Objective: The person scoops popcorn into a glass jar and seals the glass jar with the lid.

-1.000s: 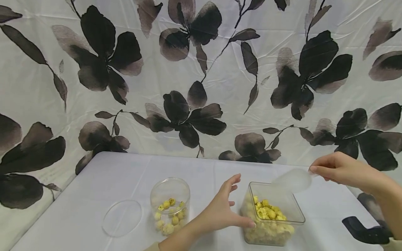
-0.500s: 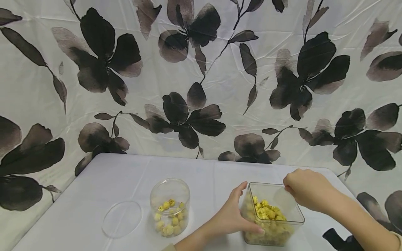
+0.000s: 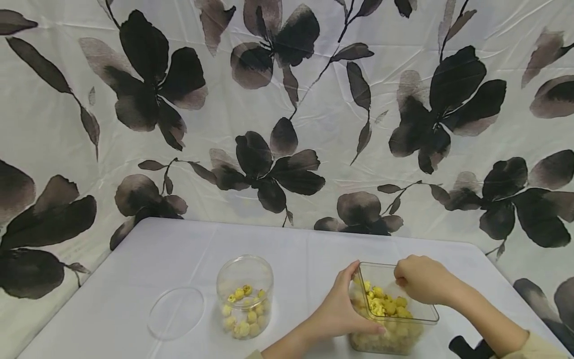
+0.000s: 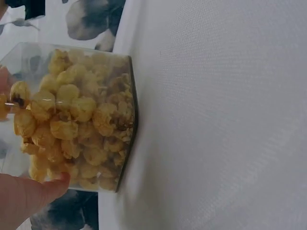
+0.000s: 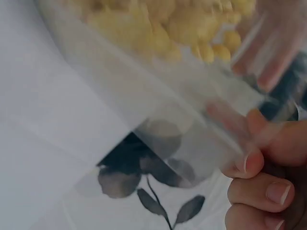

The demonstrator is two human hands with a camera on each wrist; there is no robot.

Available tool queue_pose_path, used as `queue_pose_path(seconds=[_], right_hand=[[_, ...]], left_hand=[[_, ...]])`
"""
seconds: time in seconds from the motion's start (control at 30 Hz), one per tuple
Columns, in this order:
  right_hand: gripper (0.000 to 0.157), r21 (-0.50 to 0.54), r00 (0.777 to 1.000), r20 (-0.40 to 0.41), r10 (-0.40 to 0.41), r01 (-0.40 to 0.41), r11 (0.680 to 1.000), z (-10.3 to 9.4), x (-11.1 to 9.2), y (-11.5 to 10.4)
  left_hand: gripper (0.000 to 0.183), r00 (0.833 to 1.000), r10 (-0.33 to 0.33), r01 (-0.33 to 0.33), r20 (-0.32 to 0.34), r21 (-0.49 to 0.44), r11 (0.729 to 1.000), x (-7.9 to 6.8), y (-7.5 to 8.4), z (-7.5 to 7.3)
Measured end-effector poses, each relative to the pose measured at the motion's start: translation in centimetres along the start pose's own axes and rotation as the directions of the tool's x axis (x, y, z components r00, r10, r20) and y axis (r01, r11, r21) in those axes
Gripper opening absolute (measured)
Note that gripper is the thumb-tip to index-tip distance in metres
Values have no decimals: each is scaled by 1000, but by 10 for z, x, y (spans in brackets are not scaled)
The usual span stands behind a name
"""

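Observation:
My left hand [image 3: 334, 311] holds a clear square plastic container [image 3: 427, 321] by its left side, thumb across the front and fingers toward the back corner. Yellow popcorn [image 3: 381, 305] fills its lower part, and the left wrist view shows the thumb [image 4: 33, 197] against the wall. My right hand [image 3: 421, 279] is curled at the container's right back rim, its fingers pinching the handle end of a translucent scoop. In the head view that scoop is mostly hidden behind the hand and inside the container. The right wrist view is blurred by the see-through walls.
Left of the container stands a round clear jar [image 3: 244, 267] with some popcorn in it. A clear round lid [image 3: 176, 313] lies flat farther left. The white tabletop [image 3: 296, 264] ends at a floral curtain [image 3: 251, 99]. A black strap [image 3: 471, 346] shows by my right forearm.
My right hand has moved left and down from beyond the container, bringing the scoop into it. My left hand has gone from reaching beside the container to gripping its side.

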State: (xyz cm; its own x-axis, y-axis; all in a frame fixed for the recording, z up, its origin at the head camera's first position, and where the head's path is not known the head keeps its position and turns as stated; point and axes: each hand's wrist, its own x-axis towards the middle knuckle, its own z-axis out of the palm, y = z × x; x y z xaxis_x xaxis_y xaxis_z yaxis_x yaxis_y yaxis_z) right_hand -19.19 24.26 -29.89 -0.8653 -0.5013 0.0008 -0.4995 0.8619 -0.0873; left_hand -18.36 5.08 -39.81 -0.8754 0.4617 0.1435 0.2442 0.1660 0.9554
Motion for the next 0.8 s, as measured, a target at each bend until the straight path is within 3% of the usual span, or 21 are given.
queue_pose_path(seconds=[0.23,0.43,0.8], right_hand=[[33,194,997,79,-23,8,981,-11,3,14],[28,289,989,149,26,-68,955,-11,0,21],[24,462,980,183,72,-151,874,-19,-7,31]], left_hand=[[112,999,21,-20,-28,21,1000,0,0,-1],[112,1000,-6,6,-19,1,1000,1,-2,2],[112,1000,-11,11,-2,7,1000,2,-1,3]])
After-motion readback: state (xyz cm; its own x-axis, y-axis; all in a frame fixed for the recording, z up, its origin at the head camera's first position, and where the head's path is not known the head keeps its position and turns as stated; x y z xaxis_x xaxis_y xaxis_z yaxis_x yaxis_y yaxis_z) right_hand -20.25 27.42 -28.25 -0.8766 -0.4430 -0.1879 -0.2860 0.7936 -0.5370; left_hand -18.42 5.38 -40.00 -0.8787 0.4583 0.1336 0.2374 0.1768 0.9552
